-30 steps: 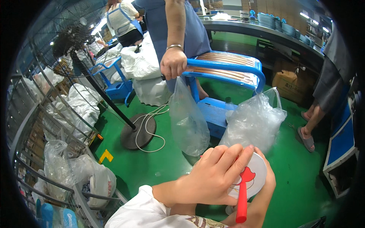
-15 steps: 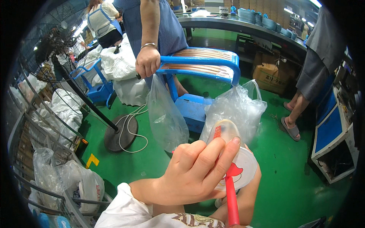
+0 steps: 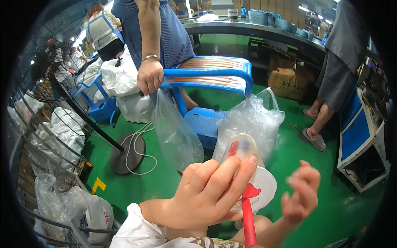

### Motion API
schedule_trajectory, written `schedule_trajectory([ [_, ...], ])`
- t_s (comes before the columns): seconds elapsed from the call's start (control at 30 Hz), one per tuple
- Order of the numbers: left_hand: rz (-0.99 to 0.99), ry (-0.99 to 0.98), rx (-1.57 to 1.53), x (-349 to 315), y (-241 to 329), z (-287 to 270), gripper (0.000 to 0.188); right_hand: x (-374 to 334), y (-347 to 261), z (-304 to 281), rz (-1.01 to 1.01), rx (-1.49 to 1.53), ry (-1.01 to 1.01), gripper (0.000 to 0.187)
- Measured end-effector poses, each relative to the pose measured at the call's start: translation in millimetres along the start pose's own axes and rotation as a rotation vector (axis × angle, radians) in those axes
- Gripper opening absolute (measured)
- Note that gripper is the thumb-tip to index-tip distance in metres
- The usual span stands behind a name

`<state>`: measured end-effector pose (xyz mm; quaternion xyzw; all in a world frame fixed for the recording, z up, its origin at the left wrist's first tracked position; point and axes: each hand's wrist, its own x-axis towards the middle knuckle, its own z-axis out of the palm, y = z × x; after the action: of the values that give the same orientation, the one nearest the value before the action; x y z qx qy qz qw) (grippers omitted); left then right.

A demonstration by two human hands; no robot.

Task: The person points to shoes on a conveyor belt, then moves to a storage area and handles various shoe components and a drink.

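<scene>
Gripping a clear plastic cup [image 3: 248, 173] by its side, the left hand [image 3: 206, 194] tilts its long axis up and away. Just right of that grip, the right hand [image 3: 302, 194] hangs open, empty, clear of the red straw [image 3: 248, 221] below.

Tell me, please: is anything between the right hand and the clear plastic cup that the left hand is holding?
Nothing visible stands between them. The right hand, open and blurred, hovers just to the right of the clear plastic cup, which the left hand grips. A red straw hangs below the cup, not in the gap.
</scene>
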<state>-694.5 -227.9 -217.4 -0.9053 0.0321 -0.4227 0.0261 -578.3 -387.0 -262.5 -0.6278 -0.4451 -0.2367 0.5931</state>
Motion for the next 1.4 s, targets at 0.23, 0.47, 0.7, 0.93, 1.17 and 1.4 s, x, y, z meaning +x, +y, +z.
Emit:
schedule_trajectory([
  [0.23, 0.045, -0.016, 0.068, -13.3, -22.3, 9.7, 0.044, 25.7, -61.9, 22.9, -0.195, -0.161, -0.436, 0.036],
  [0.47, 0.023, -0.056, 0.029, -17.5, -31.2, 15.4, 0.047, 19.6, -49.0, 46.3, -0.245, -0.129, -0.287, 0.026],
  [0.7, 0.003, -0.079, -0.004, -19.6, -33.1, 22.4, 0.047, 2.0, -42.1, 63.2, -0.152, -0.185, -0.183, 0.024],
  [0.93, 0.008, -0.074, -0.031, -19.6, -38.9, 23.6, 0.047, 10.0, -33.4, 59.4, -0.279, -0.119, -0.259, 0.026],
  [1.17, -0.013, -0.008, -0.036, -29.3, -56.5, 20.7, 0.045, 10.7, -53.5, 82.4, -0.19, -0.174, -0.289, 0.019],
  [1.4, -0.038, 0.039, -0.026, -41.4, -72.0, 7.1, 0.047, 8.3, -69.8, 103.7, -0.222, -0.228, -0.287, 0.019],
])
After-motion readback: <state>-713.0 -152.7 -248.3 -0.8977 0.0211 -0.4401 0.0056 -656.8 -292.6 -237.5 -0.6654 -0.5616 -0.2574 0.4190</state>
